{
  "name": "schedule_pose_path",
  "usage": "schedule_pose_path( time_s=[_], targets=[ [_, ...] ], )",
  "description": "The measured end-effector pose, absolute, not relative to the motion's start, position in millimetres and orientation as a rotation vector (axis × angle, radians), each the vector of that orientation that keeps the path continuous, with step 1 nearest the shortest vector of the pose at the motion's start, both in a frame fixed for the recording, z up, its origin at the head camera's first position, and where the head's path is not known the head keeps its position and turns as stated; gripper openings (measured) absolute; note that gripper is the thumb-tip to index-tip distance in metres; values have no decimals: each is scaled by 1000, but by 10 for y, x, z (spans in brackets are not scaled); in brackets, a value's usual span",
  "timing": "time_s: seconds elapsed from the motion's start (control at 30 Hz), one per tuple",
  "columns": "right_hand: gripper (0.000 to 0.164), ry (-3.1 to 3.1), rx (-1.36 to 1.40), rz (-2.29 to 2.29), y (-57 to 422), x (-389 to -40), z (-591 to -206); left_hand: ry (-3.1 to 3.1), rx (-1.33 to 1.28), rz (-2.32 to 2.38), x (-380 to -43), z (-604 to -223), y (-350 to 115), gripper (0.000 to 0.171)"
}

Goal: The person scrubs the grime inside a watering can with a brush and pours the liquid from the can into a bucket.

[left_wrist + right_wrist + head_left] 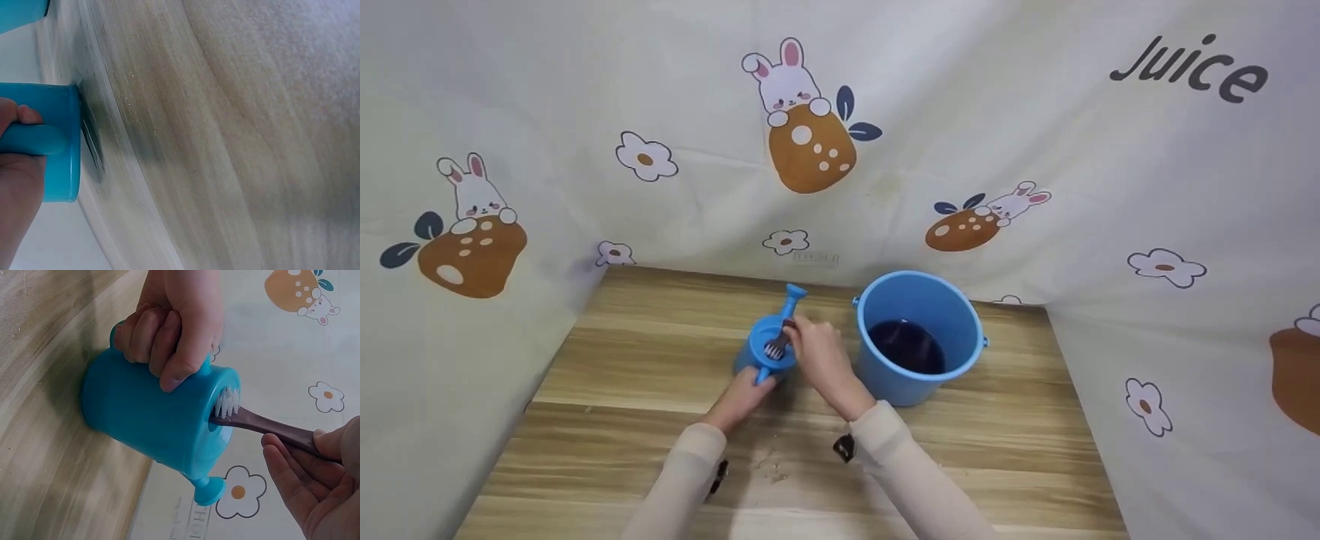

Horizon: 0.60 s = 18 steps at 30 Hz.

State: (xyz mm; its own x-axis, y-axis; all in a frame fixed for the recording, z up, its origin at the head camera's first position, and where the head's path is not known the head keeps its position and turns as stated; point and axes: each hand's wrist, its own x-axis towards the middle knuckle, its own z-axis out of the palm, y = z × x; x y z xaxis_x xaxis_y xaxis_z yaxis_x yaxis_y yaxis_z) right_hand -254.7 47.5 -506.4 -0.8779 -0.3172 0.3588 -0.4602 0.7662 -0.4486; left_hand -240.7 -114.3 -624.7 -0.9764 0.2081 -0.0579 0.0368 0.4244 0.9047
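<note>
A small blue watering can (747, 358) stands on the wooden table, its sprinkler spout (209, 491) towards the back wall. My left hand (742, 396) grips the can's handle (35, 139), fingers curled round it. In my right hand (819, 352) a dark-handled brush (278, 430) is pinched between thumb and fingers. Its white bristles (227, 403) are at the can's top opening, with the tip of the head partly inside. The can's interior is mostly hidden.
To the right of the can stands a blue bucket (901, 390) holding dark liquid (907, 346). Small wet spots (774, 472) lie on the wooden table (1005, 465). A printed cloth (690, 90) hangs round the back and sides.
</note>
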Motion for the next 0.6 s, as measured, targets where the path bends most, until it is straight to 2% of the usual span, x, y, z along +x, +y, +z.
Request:
schedule_pose_path(
  time_s=[0.6],
  targets=[
    [20, -2692, 610, 786, 470, -2552, -5088, 2528, 213, 1573, -2421, -6257, -1145, 37]
  ],
)
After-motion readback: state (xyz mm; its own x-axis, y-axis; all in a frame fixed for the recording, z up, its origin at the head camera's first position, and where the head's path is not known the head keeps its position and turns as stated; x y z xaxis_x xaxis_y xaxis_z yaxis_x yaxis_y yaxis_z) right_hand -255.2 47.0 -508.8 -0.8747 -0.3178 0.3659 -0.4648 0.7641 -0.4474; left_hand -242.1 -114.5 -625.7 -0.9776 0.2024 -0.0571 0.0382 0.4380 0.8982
